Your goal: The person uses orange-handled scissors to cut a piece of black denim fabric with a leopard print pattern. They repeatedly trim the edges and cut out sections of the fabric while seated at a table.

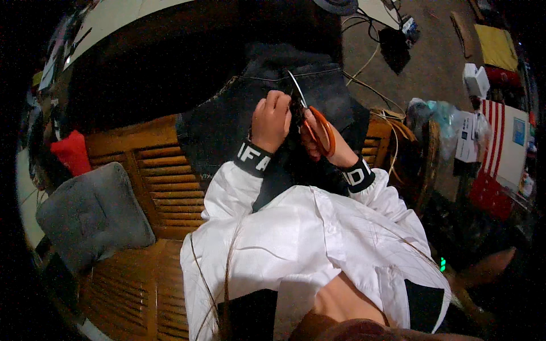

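My right hand point(314, 136) is closed around the orange handles of a pair of scissors point(322, 129). Their blades point up and away from me, a little to the left. Close beside them on the left, my left hand point(271, 120) is closed, its fingers curled on dark fabric point(324, 94). This dark fabric, with a seam line across its far part, spreads over my lap and the bench. Whether the blades touch the cloth is hard to tell in the dim light.
I sit on a slatted wooden bench point(165, 170), with a grey cushion point(94, 213) and a red cloth point(72, 152) to the left. Cables point(372, 59) run over the floor at far right. Plastic bags point(435, 116) and a red-and-white striped box point(500, 142) stand on the right.
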A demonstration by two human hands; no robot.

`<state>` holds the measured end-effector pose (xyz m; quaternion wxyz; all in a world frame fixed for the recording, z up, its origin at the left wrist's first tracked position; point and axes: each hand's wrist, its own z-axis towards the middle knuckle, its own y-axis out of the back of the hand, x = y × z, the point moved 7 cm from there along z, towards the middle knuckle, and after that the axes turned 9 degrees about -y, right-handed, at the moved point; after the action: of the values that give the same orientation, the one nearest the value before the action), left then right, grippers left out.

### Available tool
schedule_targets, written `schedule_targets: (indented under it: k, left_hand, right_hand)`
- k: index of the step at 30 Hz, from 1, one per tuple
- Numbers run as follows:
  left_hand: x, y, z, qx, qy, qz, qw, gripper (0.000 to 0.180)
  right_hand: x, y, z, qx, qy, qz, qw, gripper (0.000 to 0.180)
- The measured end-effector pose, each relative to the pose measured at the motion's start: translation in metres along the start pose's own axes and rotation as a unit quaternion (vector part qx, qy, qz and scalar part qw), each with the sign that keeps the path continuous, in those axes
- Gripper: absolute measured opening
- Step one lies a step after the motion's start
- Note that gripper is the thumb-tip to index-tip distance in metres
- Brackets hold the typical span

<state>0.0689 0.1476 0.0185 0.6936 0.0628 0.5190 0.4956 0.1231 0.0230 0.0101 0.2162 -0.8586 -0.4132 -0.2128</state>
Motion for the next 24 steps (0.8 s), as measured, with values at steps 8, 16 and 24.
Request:
schedule_targets:
  k: [8,16,24]
  left_hand:
    - [0.005,0.009,0.003,-0.024,0.064,0.019,0.997,0.025]
    - [0.01,0.0,0.007,0.026,0.078,0.043,0.996,0.022]
    - [-0.001,-0.006,0.015,0.093,-0.006,-0.014,0.996,0.008]
  right_hand:
    - [0.01,-0.008,0.002,0.049,-0.012,0.038,0.998,0.046]
    - [0.019,-0.012,-0.003,0.01,0.011,-0.04,0.999,0.048]
    - [0.027,-0.018,-0.009,0.009,-0.007,0.003,1.0,0.044]
